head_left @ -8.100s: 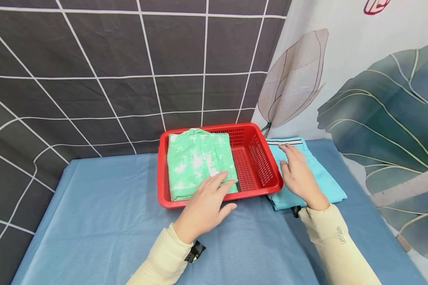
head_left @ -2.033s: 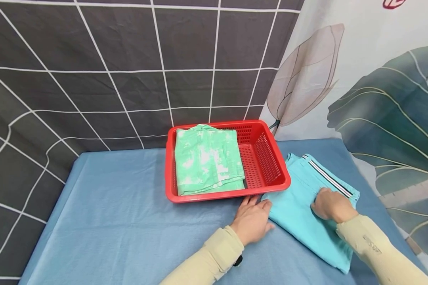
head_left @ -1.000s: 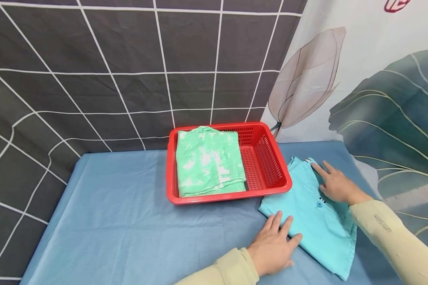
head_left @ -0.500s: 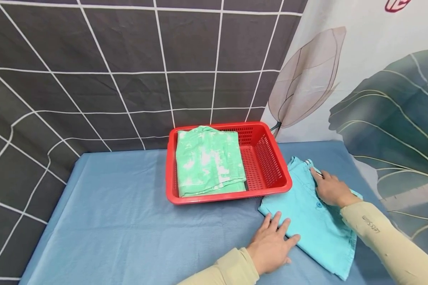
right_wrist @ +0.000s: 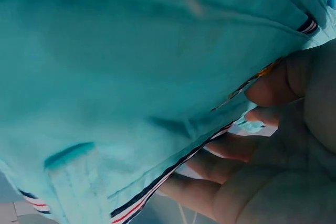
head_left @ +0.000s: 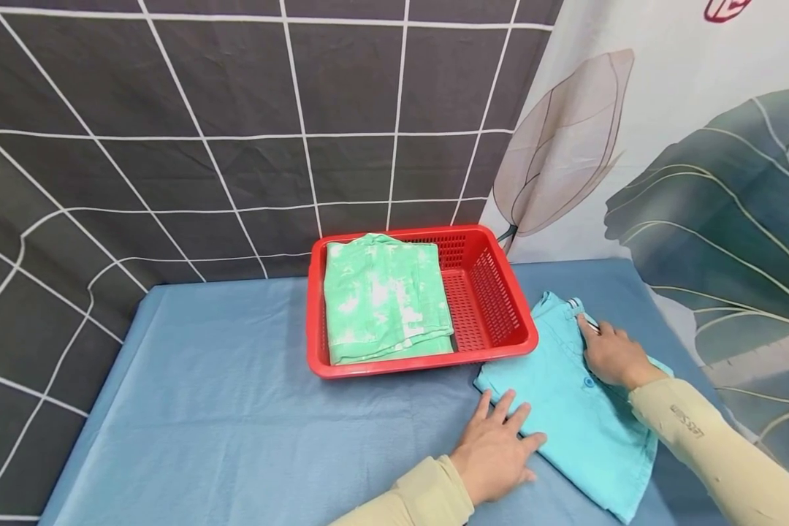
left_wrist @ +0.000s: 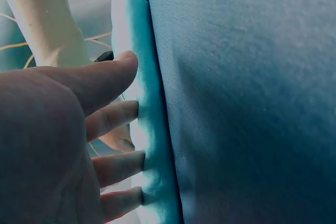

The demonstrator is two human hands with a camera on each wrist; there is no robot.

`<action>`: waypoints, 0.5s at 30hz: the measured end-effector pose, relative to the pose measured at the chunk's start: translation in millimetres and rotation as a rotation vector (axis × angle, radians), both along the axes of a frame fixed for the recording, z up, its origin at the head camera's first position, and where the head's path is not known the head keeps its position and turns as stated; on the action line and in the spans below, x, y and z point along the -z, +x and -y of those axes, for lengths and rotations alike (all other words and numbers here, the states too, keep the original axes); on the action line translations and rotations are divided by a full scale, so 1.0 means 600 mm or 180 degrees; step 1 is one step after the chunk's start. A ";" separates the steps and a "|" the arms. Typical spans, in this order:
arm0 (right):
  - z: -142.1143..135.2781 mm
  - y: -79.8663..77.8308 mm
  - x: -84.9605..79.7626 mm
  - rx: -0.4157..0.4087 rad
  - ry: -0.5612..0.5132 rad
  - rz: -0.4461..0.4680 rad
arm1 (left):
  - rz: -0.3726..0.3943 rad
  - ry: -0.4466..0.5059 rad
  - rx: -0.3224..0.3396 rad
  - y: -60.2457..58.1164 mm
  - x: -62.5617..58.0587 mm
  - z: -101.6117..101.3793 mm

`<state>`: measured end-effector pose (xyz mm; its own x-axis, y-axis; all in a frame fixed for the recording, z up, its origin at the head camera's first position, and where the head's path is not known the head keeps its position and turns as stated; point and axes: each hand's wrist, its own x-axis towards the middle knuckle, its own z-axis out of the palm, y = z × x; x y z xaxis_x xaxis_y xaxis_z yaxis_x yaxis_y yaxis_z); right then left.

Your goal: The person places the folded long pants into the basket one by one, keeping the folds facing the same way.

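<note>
A pair of turquoise pants (head_left: pixel 565 420), folded, lies on the blue cloth at the right, its waistband turned toward the upper right. My right hand (head_left: pixel 614 356) grips that waistband. In the right wrist view, the thumb of the right hand (right_wrist: pixel 273 150) is on the near face of the pants (right_wrist: pixel 105 82) and the fingers are behind the striped edge. My left hand (head_left: pixel 493 456) is spread at the lower left edge of the garment. The left wrist view shows the straight fingertips of the left hand (left_wrist: pixel 47 129) against the folded side of the pants (left_wrist: pixel 144 72).
Left of the pants stands a red plastic basket (head_left: pixel 394 368), its right front corner close over them. A folded green-and-white cloth garment (head_left: pixel 388 299) fills its left part. A dark gridded curtain (head_left: pixel 237 175) hangs behind, and a leaf-printed white one (head_left: pixel 671 241) to the right.
The pants, earlier neatly folded beside the basket, have been turned and shifted toward me. My left hand left the basket for their lower edge; my right moved to their waistband. Little moved this last half second.
</note>
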<state>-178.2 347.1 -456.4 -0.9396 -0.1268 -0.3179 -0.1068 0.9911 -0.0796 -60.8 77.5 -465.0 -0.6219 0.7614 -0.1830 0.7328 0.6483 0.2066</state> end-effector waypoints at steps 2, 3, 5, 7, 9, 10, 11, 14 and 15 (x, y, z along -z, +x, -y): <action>0.002 0.004 -0.001 0.0055 -0.0018 0.0017 | -0.0007 -0.0005 -0.0027 0.000 -0.001 0.001; 0.003 0.005 -0.002 0.0084 -0.0029 0.0021 | -0.0007 -0.0009 -0.0040 0.000 -0.002 0.001; 0.005 0.009 -0.002 0.0133 -0.0037 0.0025 | -0.0022 -0.0008 -0.0053 0.000 -0.002 0.003; 0.006 0.012 -0.002 0.0188 -0.0040 0.0038 | -0.0024 0.0004 -0.0062 0.001 -0.003 0.005; 0.007 0.015 -0.002 0.0220 -0.0031 0.0047 | -0.0038 0.0016 -0.0066 0.001 -0.003 0.008; 0.007 0.017 -0.002 0.0232 -0.0030 0.0055 | -0.0039 0.0028 -0.0069 0.001 -0.003 0.010; 0.007 0.018 -0.001 0.0239 -0.0024 0.0059 | -0.0038 0.0037 -0.0076 0.001 -0.003 0.011; 0.008 0.023 -0.002 0.0266 -0.0017 0.0091 | -0.0054 0.0059 -0.0086 0.000 -0.003 0.016; 0.008 0.025 -0.002 0.0285 -0.0014 0.0109 | -0.0048 0.0060 -0.0089 -0.001 -0.003 0.018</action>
